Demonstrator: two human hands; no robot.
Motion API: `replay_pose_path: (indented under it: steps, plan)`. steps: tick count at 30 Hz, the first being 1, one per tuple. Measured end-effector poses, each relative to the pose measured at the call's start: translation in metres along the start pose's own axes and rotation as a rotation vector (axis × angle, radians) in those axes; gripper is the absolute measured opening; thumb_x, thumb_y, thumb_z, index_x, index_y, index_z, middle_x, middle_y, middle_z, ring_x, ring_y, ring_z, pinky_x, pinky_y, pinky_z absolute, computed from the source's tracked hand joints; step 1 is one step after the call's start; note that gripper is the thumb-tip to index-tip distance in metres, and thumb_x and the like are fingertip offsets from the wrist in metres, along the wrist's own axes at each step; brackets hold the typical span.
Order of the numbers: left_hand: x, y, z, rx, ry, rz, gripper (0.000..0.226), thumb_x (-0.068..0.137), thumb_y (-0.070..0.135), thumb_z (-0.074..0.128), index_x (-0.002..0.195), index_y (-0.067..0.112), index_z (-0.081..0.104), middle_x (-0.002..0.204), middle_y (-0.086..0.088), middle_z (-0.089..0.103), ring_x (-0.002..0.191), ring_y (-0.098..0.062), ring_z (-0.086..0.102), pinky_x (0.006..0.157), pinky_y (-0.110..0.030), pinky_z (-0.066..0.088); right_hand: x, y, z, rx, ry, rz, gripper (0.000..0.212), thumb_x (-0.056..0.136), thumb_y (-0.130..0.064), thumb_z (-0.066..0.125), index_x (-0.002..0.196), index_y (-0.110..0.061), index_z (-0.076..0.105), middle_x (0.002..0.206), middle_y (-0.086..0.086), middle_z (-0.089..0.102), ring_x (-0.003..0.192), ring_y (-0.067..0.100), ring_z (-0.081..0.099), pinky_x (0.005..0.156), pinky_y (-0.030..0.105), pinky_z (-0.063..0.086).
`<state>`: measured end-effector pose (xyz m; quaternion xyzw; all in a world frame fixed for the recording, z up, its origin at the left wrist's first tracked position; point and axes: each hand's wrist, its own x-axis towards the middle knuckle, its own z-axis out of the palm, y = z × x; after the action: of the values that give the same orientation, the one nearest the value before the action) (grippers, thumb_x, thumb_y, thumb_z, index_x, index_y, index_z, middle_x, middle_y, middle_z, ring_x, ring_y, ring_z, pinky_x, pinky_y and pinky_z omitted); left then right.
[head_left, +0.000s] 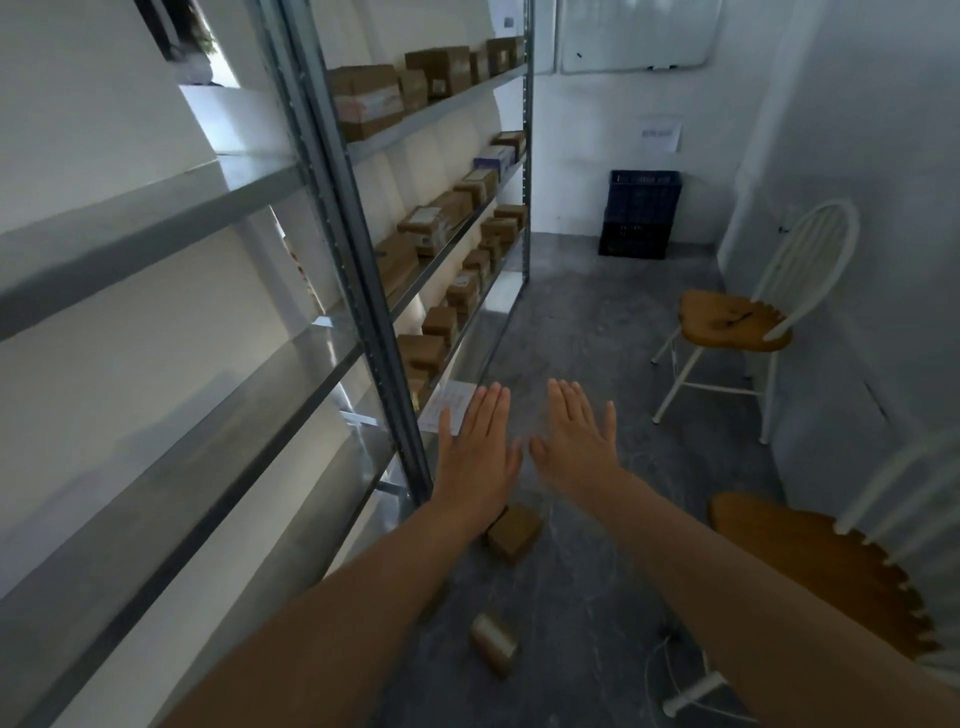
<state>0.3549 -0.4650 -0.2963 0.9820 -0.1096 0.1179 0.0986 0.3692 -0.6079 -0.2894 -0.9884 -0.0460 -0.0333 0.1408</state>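
Left hand (475, 447) and right hand (576, 441): flat, fingers straight, palms down, thumbs nearly meeting, nothing held. Under the left wrist, on the mottled grey floor (597, 322), a small blocky cardboard box (517, 532); nearer, a glossy roll (493, 644). Steel shelf post (363, 312) left, wooden-seated chair (732, 322) right, open aisle between.

— Can you read anything in there?
— No. The paper sign (661, 133) on the far wall (587, 156) carries a dark line of print, too blurred for me to make out.
— And the boxes (431, 224) on the shelves (441, 106)?
— Their labels (363, 106) are pale smears (same for the white sheet (449, 408) just past my left hand (475, 452)). The blue crate (644, 208) has marks on its rim that I cannot read.
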Motion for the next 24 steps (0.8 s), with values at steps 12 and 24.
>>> replay_pose_path:
  steps: [12, 24]
  plan:
    - [0.061, -0.056, 0.037, -0.053, -0.053, 0.032, 0.062, 0.104, 0.042, 0.024, 0.156, 0.019, -0.001, 0.165, 0.003, 0.000, 0.149, -0.008, -0.009, 0.113, -0.044, -0.018, 0.048, -0.020, 0.021, 0.038, -0.079, 0.117, 0.073, 0.100, -0.037, 0.034, 0.155, -0.013, -0.007, 0.164, 0.000, -0.009, 0.149, 0.015, -0.016, 0.113, 0.049, -0.019]
    - [0.085, -0.147, 0.078, -0.154, -0.166, -0.013, 0.061, 0.104, 0.041, 0.025, 0.157, 0.017, 0.007, 0.165, 0.002, 0.005, 0.151, -0.012, -0.004, 0.116, -0.045, -0.015, 0.096, -0.079, 0.073, 0.052, -0.212, 0.265, 0.075, 0.099, -0.043, 0.036, 0.156, -0.012, -0.003, 0.164, -0.001, -0.005, 0.150, 0.014, -0.012, 0.116, 0.049, -0.014]
